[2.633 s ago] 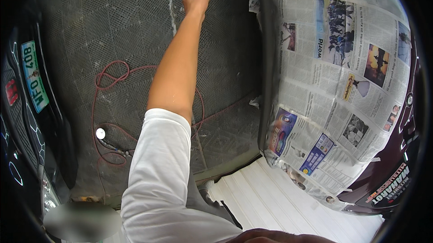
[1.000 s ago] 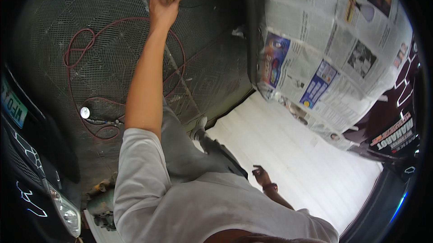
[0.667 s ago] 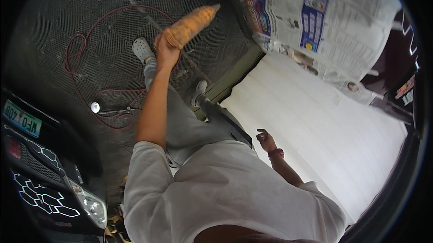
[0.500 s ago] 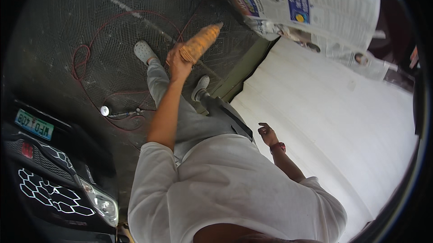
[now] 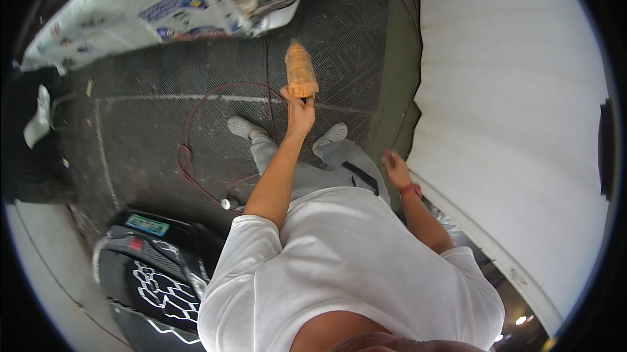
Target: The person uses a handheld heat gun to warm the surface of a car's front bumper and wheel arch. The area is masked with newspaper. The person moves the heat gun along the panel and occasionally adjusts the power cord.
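Observation:
My left hand (image 5: 300,113) reaches forward, closed around the near end of a long orange bundle (image 5: 300,71). The bundle is ringed with bands, narrows toward its far end and seems wrapped in clear plastic; what exactly it is I cannot make out. Off to my right, my right hand (image 5: 396,169) hangs low beside a large white panel (image 5: 503,117), a red band around its wrist. Its fingers are somewhat blurred but loosely apart, and nothing shows in them.
A newspaper-covered panel (image 5: 170,16) stands ahead to the left. A red hose (image 5: 187,149) with a round gauge (image 5: 226,204) loops across the dark textured floor (image 5: 150,127). Behind on the left is a black car front (image 5: 150,267). A green strip (image 5: 392,91) edges the floor.
My view has swung to the right, so the newspaper-covered panel now appears at upper left. The orange bundle stays in my left hand and points straighter ahead. My right hand remains low.

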Available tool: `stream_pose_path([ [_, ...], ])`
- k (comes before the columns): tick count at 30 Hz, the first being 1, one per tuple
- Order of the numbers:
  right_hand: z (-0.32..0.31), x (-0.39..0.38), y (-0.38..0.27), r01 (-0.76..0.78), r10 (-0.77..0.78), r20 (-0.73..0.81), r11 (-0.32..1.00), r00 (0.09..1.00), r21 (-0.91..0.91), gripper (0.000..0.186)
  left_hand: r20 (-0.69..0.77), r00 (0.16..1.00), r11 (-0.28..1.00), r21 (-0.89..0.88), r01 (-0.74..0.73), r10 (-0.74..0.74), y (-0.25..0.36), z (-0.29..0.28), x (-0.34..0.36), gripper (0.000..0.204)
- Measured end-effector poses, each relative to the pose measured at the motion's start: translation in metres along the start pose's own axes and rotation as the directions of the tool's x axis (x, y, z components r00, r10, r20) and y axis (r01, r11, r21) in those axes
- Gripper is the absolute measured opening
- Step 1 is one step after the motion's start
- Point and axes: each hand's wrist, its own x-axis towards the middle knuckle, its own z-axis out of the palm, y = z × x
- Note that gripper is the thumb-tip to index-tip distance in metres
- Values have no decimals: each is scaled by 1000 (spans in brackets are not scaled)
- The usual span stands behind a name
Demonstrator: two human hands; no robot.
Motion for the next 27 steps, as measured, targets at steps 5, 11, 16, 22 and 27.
stream_pose_path([
  [5, -80, 62, -185, 376, -416, 16, 836, 909, 400, 57, -83, 997, 985, -170, -22, 8, 80, 94, 3, 68],
  [11, -131, 119, -247, 665, -612, -262, 709, 746, 237, 70, 15, 974, 897, -393, -201, 225, 192, 148, -26, 67],
  [16, -191, 154, -264, 558, -506, -235, 745, 830, 365, 61, 183, 905, 907, -260, -332, 383, 219, 162, -16, 72],
  [22, -204, 251, -300, 267, -252, -132, 633, 959, 727, 60, 233, 942, 969, -6, -245, 240, 128, 171, 44, 76],
  [27, -262, 362, -339, 122, -233, -1, 507, 973, 853, 63, 493, 868, 952, 290, -101, -58, 123, 191, 116, 59],
])
